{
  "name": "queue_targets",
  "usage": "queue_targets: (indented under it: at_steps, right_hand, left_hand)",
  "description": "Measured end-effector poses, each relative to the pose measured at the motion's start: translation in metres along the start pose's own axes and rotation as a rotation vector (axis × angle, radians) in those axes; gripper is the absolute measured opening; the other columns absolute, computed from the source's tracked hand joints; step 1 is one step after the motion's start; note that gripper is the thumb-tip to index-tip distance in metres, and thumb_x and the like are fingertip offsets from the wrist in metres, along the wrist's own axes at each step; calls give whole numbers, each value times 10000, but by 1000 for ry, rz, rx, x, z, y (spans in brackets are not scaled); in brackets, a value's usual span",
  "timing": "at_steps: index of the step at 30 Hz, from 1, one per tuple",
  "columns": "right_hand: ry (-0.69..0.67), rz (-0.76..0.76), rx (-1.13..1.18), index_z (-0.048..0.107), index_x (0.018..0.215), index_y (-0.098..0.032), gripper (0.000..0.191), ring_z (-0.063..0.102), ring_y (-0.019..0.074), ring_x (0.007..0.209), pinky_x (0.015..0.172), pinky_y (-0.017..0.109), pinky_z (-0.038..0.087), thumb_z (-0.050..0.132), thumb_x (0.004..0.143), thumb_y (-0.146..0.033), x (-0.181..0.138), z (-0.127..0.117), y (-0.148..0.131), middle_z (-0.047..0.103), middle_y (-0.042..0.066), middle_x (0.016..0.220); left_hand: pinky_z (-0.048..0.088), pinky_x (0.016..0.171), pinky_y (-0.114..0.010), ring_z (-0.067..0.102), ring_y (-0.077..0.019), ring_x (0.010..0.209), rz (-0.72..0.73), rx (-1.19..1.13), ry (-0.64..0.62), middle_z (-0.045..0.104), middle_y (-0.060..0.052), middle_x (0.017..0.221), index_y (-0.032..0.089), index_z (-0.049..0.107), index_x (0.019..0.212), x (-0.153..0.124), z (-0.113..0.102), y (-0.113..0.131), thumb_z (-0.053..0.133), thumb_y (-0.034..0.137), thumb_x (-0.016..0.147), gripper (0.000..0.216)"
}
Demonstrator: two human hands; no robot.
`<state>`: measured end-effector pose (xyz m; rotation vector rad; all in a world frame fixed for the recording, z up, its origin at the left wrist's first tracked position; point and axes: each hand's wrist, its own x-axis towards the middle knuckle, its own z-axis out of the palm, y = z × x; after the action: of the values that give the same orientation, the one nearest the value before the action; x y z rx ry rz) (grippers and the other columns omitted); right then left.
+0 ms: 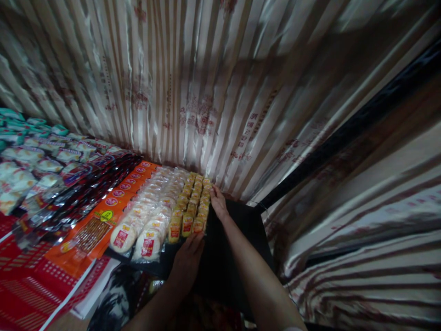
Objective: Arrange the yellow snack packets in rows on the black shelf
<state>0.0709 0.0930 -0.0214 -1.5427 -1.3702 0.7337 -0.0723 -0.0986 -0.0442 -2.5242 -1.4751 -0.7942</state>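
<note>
Rows of small yellow snack packets lie on a black table surface, lined up front to back. My right hand rests against the far right side of these rows, fingers stretched and together. My left hand lies flat at the near end of the rows, fingers extended toward the front packets. Neither hand grips anything. Just left of the yellow packets sit two rows of round white cakes in clear wrappers.
Orange packets, dark glossy packets and white and teal packets fill the table to the left. Red printed bags lie at the near left. A striped shiny curtain hangs behind and to the right.
</note>
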Motion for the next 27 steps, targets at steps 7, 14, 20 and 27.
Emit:
queue_targets:
  at_steps: [7,14,20,27]
  right_hand:
    - [13,-10,-4,578,1156,-226,424,540,208,1103,1012,399,350,437,820,-444,-5,-1,1,618,47,1159]
    - [-39,6,216,504,1261,-218,600,363,192,1284,1111,369,197,360,822,-601,-26,8,-3,460,32,1354]
    - [-14,5,207,480,1285,-186,680,326,203,1306,1118,372,168,311,814,-646,-23,13,-6,420,51,1383]
    - [3,-20,246,408,1334,-200,698,277,189,1328,1122,376,134,285,817,-653,-6,22,-3,360,44,1422]
  left_hand:
    - [428,1003,-328,416,-203,1242,6,35,-4,485,-73,1326,112,541,1158,1,0,0,370,16,810,399]
    - [415,1018,-334,359,-197,1285,10,-8,-19,458,-92,1349,101,522,1185,1,-1,-1,376,15,800,421]
    - [399,1031,-335,322,-197,1306,15,-11,-34,441,-95,1363,99,508,1201,0,-1,-1,371,13,789,443]
    - [426,1010,-343,353,-204,1289,10,32,-41,420,-102,1378,100,497,1215,1,0,1,361,-14,768,481]
